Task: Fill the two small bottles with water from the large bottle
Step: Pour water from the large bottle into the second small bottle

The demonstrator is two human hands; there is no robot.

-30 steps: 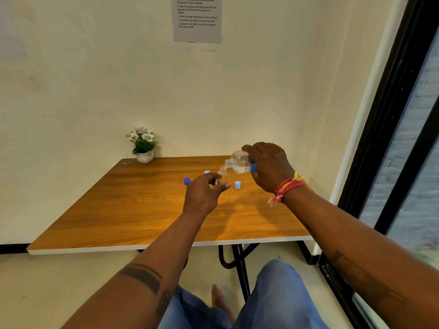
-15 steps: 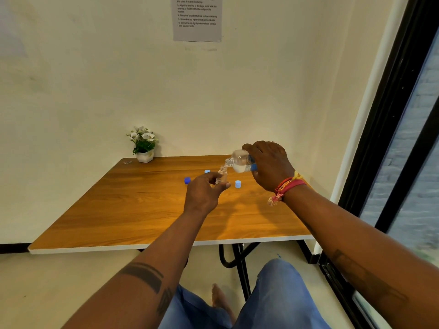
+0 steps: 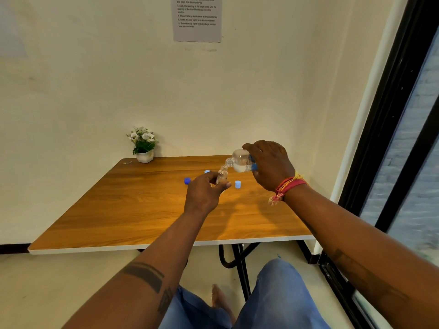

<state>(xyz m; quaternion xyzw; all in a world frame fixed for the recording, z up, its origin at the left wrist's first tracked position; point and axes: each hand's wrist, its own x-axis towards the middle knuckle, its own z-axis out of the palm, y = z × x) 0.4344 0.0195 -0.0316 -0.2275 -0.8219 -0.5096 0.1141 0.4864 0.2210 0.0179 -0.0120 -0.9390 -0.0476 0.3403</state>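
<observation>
Two hands were busy over the wooden worktop [image 3: 133, 210]. The left hand [image 3: 204, 194] had its fingers [image 3: 224, 185] wrapped round a small bottle [image 3: 222, 177], held upright. The right hand [image 3: 269, 166] gripped the big bottle [image 3: 241, 160], tipped so its mouth sat just above the small one's. Three blue caps [image 3: 237, 184] lay near. I thought a slow, gentle tip would be best, keeping both mouths lined up, so no water would spill.

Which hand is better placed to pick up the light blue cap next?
Probably the left hand: it holds only the small bottle, near the light blue cap. The right hand grips the tilted large bottle.
</observation>
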